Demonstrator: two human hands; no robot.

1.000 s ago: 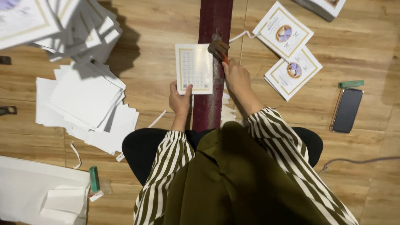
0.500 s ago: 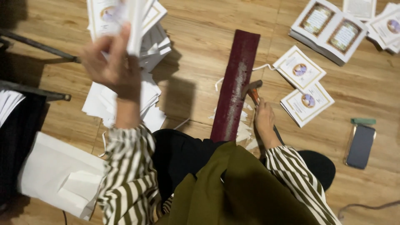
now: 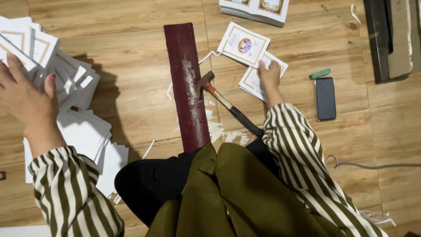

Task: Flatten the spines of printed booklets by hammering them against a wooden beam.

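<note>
While I sit on the wooden floor (image 3: 131, 39), the big heap of white cards (image 3: 74, 109) spreads at nine o'clock from my knees, many with a thin tan border and a small cut-out window. My left hand (image 3: 24, 98) lies flat on that heap, fingers spread and released, gripping nothing. Straight ahead at twelve o'clock runs a long dark red block (image 3: 188, 83), its face scuffed pale down the middle, with white paper scraps (image 3: 219, 129) just beside its near end. Leaning against its right side is a hammer (image 3: 228, 105) with an orange neck and black handle, lying free of both hands.

At one o'clock my right hand (image 3: 268, 74) presses open fingers onto a printed card (image 3: 256, 81), white with a gold frame; it touches but does not clench. Just beyond it lies a second printed card (image 3: 243, 44), same frame, with a round blue and orange picture in the centre. Farther at twelve o'clock a stack of booklets (image 3: 258, 8) shows matching gold borders. At two o'clock a black phone (image 3: 325, 98) lies flat, and a small green lighter (image 3: 319, 73) sits just above it.
</note>
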